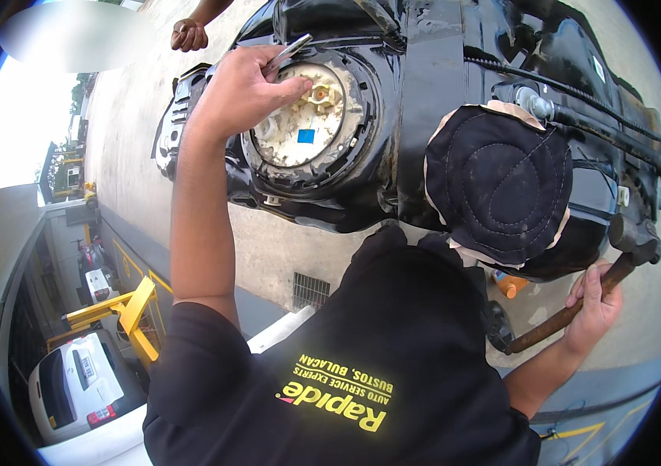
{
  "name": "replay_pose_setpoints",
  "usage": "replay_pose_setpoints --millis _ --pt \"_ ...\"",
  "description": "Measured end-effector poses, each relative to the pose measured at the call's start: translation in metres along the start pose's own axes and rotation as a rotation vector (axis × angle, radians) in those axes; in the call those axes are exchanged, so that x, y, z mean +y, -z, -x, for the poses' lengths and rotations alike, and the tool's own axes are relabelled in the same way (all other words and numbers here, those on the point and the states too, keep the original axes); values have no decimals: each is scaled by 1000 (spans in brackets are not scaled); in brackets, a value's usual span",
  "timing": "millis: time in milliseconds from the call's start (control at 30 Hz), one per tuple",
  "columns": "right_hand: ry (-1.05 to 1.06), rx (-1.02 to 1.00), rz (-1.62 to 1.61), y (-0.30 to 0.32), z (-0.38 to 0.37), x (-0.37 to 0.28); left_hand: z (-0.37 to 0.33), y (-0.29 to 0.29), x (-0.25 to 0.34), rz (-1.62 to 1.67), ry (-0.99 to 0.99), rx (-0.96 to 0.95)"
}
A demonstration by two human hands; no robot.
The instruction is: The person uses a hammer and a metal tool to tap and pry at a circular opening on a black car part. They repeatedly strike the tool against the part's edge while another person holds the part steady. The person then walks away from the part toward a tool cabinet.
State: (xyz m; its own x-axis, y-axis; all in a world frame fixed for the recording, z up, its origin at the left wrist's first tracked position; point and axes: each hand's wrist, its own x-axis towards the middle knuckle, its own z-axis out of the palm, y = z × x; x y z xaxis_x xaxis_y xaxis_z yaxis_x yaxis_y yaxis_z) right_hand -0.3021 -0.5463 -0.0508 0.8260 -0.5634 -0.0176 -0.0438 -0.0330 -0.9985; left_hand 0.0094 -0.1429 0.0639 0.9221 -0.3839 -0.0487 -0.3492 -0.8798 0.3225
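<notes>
My left hand [249, 85] grips a short metal rod [291, 53] over the rim of a large black tank [431, 62]; its thumb reaches over a round, cream-coloured pump top [287, 151]. That top is dirty, carries a small blue square, and sits inside a dark locking ring [357, 128]. My right hand [596, 307] is closed around the wooden handle of a hammer [618, 268], off the tank's near right side. The hammer's metal head points away from me. Whether the rod touches the ring cannot be told.
Black hoses [579, 89] run along the tank's right side. A round black stitched cloth [501, 186], like a hat, covers part of its near edge. Another person's fist [189, 35] shows beyond. An orange bottle [509, 285], a floor grate [311, 290] and a yellow frame [136, 314] are lower down.
</notes>
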Motion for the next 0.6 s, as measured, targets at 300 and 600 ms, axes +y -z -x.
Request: replay_pose_setpoints --millis 300,600 --pt "144 14 142 -30 -4 -37 4 -3 6 97 -20 37" --pt "64 -6 340 -53 -11 -42 11 6 -2 75 -64 41"
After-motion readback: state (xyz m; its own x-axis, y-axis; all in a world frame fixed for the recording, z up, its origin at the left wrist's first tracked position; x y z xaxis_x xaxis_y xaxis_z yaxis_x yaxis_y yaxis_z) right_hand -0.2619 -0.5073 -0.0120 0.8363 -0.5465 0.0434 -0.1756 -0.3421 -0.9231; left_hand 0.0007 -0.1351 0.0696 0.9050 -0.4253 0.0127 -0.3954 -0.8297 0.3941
